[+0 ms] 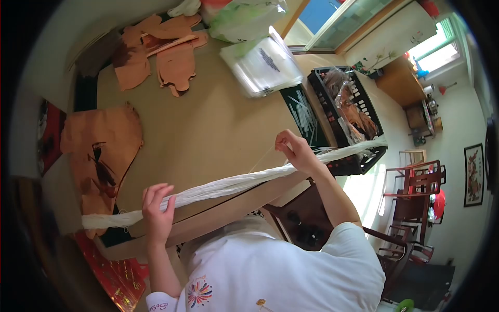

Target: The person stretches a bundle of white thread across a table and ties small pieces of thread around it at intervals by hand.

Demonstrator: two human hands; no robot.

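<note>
A long bundle of white thread (223, 186) lies along the table's near edge, running from the left side to the black crate on the right. My left hand (157, 212) rests over its left part, fingers loosely stretched and thumb apart. Above the bundle, further right, my right hand (294, 150) has its fingertips pinched together. A fine thread (261, 162) runs from near those fingertips down toward the bundle. Loose strands also show just right of that hand.
Brown glove-shaped pieces (174, 57) lie at the far left of the tabletop (208, 114), with brown paper (99, 140) nearer. Clear plastic packets (265, 65), thin white sticks (303, 112) and a black crate (383, 117) of bagged items stand right. A dark chair (304, 216) is below.
</note>
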